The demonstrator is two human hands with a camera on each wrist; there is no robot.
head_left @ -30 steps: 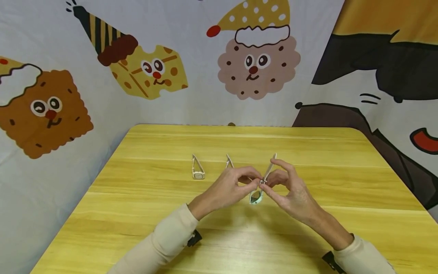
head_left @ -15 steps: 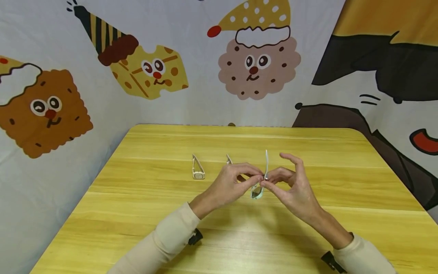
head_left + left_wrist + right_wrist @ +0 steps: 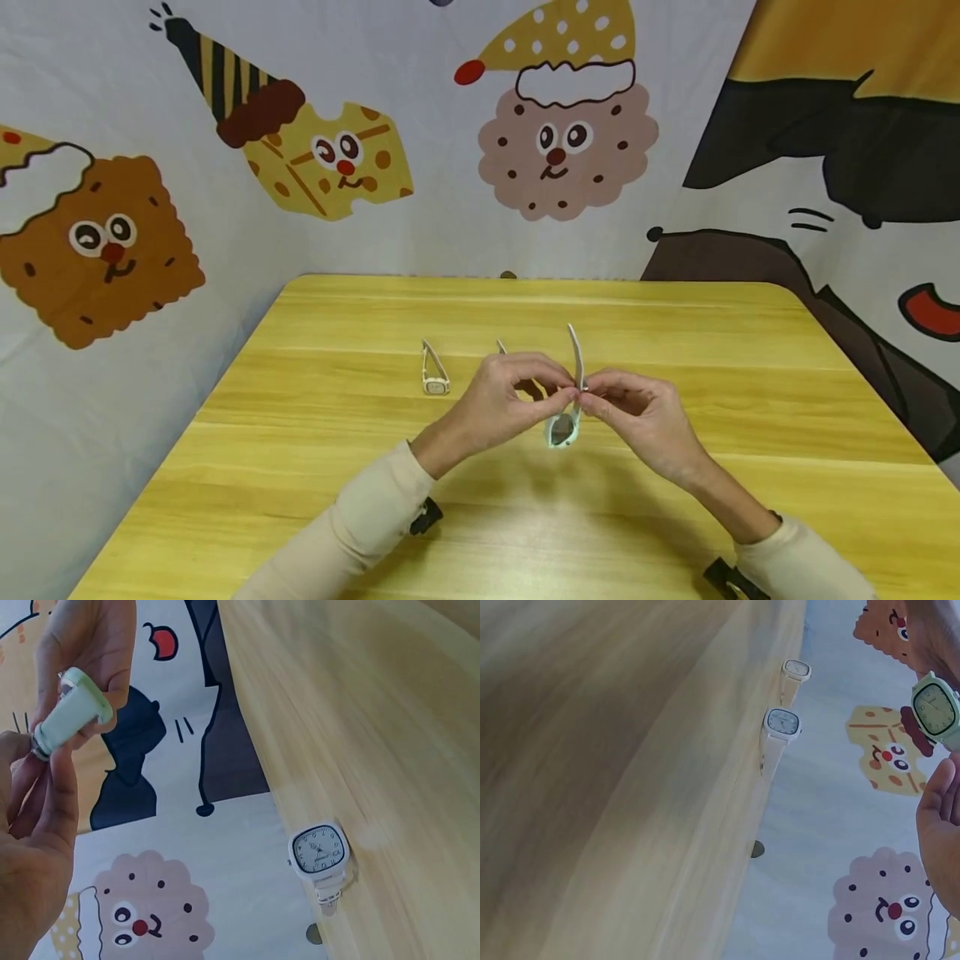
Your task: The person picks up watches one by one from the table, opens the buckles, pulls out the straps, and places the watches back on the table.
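A mint-green wristwatch hangs face-down-forward between both hands, above the table. Its strap stands up over the fingers, the free end leaning slightly left. My left hand pinches the strap between thumb and fingers from the left. From the right, my right hand pinches it at the same spot, near the buckle. The fingertips hide most of the buckle, so I cannot tell whether it is fastened. The right wrist view shows the dial of the green watch.
A whitish watch stands on the wooden table to the left, its strap looped. Another pale watch stands nearer my left hand, mostly hidden behind it in the head view. A cartoon-printed cloth hangs behind the table.
The strap's free end has swung from leaning right to leaning slightly left. The right index finger, raised half a second ago, has come back down to the strap.
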